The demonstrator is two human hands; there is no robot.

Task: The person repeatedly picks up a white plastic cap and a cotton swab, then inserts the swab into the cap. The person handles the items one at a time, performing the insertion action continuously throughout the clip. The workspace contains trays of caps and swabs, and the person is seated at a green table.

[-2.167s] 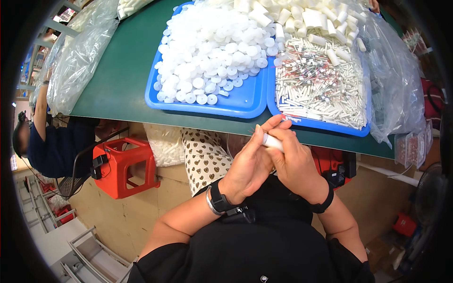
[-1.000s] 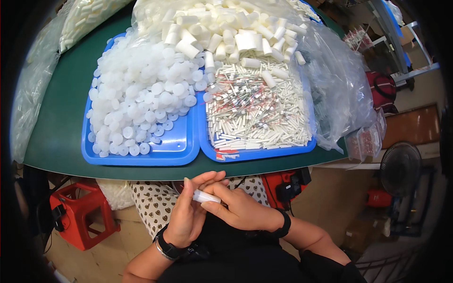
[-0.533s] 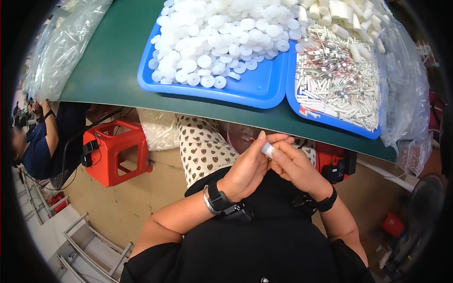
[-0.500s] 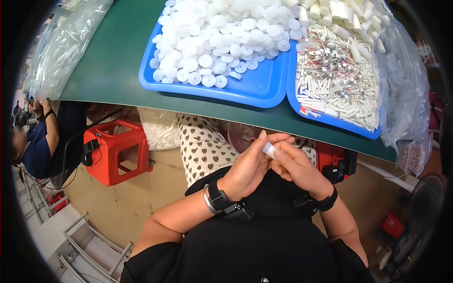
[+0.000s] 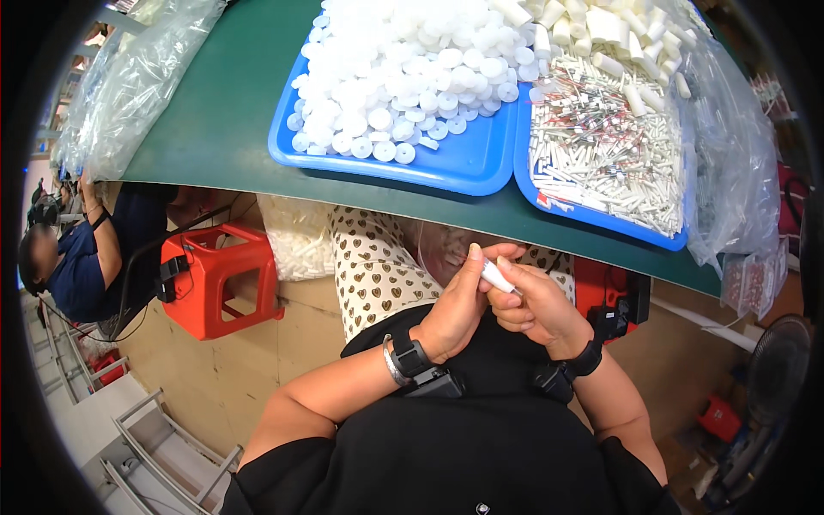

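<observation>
A: Far left: a seated person in dark blue (image 5: 73, 266), apart from the work. Clear bags of white parts (image 5: 129, 81) on the left end of the green counter (image 5: 223, 129). Red stool (image 5: 215, 279) below the counter edge, just beside a bag of white pieces (image 5: 296, 240) on the floor.

B: Centre?

A: Left blue tray (image 5: 446, 167) heaped with round white caps (image 5: 412, 77); front right corner of it bare. Patterned trousers (image 5: 378, 270) under the counter edge.

B: Hands?

A: Both held together at the lap, below the counter. Left hand (image 5: 455, 313) curled, thumb and fingertips pinching the small white tube (image 5: 496, 276). Right hand (image 5: 536, 309) closed on the tube's lower end, fingers folded. Tube tilted, upper end toward the left thumb. Dark band on each wrist. Cannot tell whether a cap sits on the tube; too small, partly hidden.

B: Right side?

A: Right blue tray (image 5: 601, 219) touching the first, full of thin white tubes with red and dark marks (image 5: 601, 146). Heap of larger white cylinders (image 5: 601, 30) behind. Clear bags (image 5: 730, 163) past the tray; fan (image 5: 777, 378) low on the right.

B: Progress?

A: Judged: one piece in hand, mid-assembly. Both trays well stocked, so most of the stock untouched. No bin of finished pieces identified with certainty. Bulk of the work apparently left.
</observation>
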